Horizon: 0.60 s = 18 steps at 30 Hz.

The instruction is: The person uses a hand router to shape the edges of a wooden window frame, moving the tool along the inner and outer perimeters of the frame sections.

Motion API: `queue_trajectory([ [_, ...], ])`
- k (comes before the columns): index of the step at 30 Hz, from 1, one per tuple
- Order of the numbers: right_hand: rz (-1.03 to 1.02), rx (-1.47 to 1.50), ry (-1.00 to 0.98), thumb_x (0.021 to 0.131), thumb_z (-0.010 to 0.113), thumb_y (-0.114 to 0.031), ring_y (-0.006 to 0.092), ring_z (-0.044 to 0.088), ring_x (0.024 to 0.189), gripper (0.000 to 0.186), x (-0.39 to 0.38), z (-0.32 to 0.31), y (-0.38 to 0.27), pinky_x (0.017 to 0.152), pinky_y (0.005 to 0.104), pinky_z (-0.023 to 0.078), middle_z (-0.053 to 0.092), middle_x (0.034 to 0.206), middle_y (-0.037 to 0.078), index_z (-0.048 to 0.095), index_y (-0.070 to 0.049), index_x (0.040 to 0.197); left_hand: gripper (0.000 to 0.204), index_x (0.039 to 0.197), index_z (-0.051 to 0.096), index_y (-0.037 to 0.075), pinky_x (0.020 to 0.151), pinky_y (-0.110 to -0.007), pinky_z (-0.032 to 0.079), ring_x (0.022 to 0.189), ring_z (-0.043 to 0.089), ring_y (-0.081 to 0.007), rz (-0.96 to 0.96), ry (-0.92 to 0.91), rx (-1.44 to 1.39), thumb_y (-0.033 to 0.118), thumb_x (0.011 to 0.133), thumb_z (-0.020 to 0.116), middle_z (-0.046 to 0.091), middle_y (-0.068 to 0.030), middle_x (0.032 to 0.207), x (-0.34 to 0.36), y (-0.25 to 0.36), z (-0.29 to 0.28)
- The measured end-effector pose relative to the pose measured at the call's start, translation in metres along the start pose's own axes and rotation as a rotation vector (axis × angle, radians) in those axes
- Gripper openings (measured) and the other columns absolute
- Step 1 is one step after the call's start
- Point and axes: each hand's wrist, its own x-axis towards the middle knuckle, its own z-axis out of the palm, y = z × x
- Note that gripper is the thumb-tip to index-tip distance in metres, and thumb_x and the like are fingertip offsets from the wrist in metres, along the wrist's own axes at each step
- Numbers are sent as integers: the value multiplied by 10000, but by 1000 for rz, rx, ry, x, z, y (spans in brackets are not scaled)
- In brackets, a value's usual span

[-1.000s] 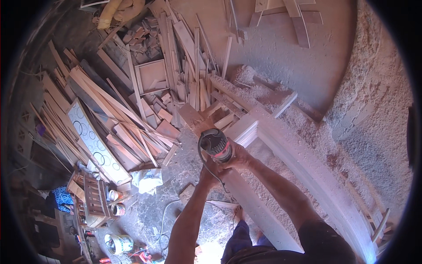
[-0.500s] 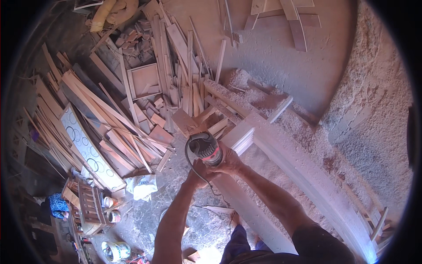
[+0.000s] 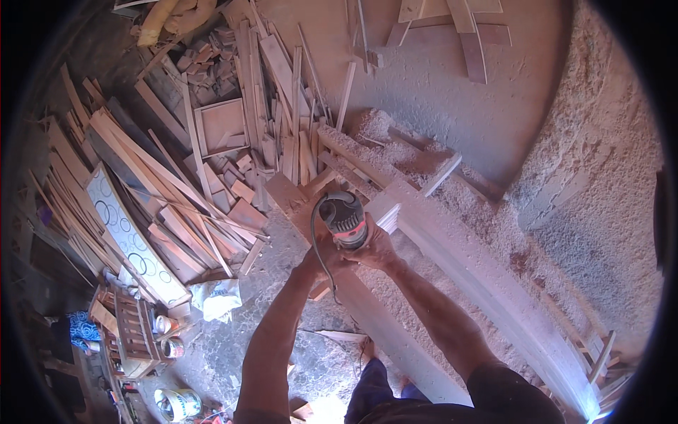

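A corded router, black with a red band, stands upright over a long wooden board. Both my hands are wrapped round its lower part. My left hand grips it from the near left, where the cord loops down past the wrist. From the right, my right hand closes on it with the thumb side up along its body. The router's base and bit are hidden by my hands.
A wide plank with sawdust runs alongside on the right. Wood offcuts heap up at the left, near a patterned panel. A wooden crate and a white bucket stand at lower left. Shavings pile up far right.
Both hands have moved the router a little to the right and away from me along the board. The view has shifted slightly.
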Motion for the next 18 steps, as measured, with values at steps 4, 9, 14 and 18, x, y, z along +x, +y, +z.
queue_trajectory([
  [4, -57, 32, -29, 659, 968, -247, 157, 662, 1094, 840, -1, 9, 2, 978, 330, 536, 687, 1194, 22, 513, -122, 1355, 756, 1452, 619, 172, 1292, -518, 165, 1505, 368, -348, -10, 100, -198, 477, 799, 845, 454, -125, 1609, -10, 10, -3],
  [9, -54, 180, -256, 622, 982, -191, 151, 646, 1129, 896, 1, 15, 0, 1017, 342, 521, 688, 1205, 13, 527, -127, 1391, 636, 1336, 697, 152, 1230, -488, 346, 1422, 470, -371, -80, 185, -138, 407, 775, 858, 526, -148, 1527, -45, 23, 8],
  [14, -39, 81, -294, 568, 988, -254, 191, 656, 1147, 949, -8, 19, 2, 1031, 356, 524, 693, 1235, 55, 535, -110, 1389, 589, 1273, 729, 123, 1176, -472, 432, 1334, 570, -360, -30, 323, 190, 373, 764, 886, 572, -195, 1448, -64, 19, 36],
  [18, -21, 53, -321, 502, 981, -374, 263, 672, 1171, 1037, -29, 5, 9, 1037, 369, 535, 687, 1271, 129, 535, -89, 1393, 610, 1435, 638, 171, 1266, -454, 270, 1476, 432, -322, -182, 211, -275, 399, 887, 775, 552, -161, 1524, -71, 51, 51],
])
